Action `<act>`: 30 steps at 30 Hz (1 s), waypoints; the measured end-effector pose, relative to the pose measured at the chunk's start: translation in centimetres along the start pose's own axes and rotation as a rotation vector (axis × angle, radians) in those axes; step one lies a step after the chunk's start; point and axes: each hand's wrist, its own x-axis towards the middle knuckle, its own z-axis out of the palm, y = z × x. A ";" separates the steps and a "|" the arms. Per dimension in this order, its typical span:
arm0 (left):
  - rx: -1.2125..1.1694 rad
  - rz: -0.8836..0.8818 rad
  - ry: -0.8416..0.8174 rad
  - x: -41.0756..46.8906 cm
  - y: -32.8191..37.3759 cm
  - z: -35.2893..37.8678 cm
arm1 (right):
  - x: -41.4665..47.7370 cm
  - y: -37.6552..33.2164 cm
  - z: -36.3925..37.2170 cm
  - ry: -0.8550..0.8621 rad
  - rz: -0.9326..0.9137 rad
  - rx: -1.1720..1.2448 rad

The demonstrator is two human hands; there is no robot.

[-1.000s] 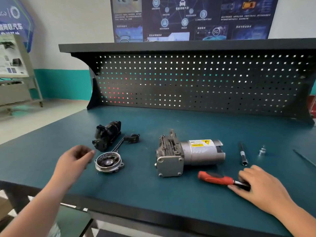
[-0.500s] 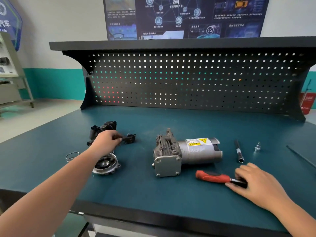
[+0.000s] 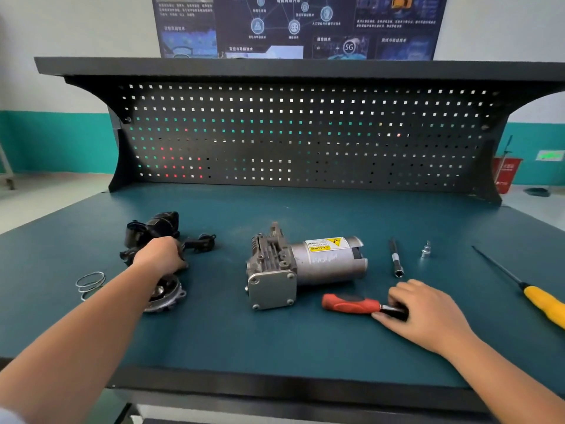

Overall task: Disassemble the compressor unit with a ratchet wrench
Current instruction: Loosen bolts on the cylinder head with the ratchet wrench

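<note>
A grey metal compressor unit (image 3: pixel 305 264) lies on its side at the middle of a dark green work surface (image 3: pixel 275 341). Its square bolted end plate faces the viewer and a yellow warning label is on its round body.

Just in front of it, to the right, lies a red-handled tool (image 3: pixel 351 304), probably the ratchet wrench. The right hand (image 3: pixel 428 313) rests on the surface, with thumb and fingers curled round the tool's dark far end.

Well to the left, the left hand (image 3: pixel 162 258) reaches among parts that are already off: a black housing (image 3: pixel 153 228), a small black connector (image 3: pixel 201 241) and a round metal cover (image 3: pixel 166 296). Its fingers are curled downward, but what they grip, if anything, is hidden. Wire rings (image 3: pixel 90 283) lie further left.

To the right of the unit are an extension bar (image 3: pixel 396 258), a small socket (image 3: pixel 425 250) and a yellow-handled screwdriver (image 3: pixel 544 304).

The work looks partly done, and this seems a pause between bolts. The next move probably calls for lifting the tool, fitting a socket, and steadying the unit while its end-plate bolts are loosened.
</note>
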 end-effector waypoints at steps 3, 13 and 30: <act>-0.027 0.047 0.089 -0.7 0.8 -0.4 | 0.0 -0.1 -0.4 -0.065 -0.005 -0.028; -0.611 0.567 0.328 -10.7 10.6 0.2 | -1.0 0.2 -1.0 -0.100 0.082 -0.057; -0.766 0.610 0.452 -12.4 13.6 4.3 | 5.1 -19.7 -3.0 0.956 0.796 1.920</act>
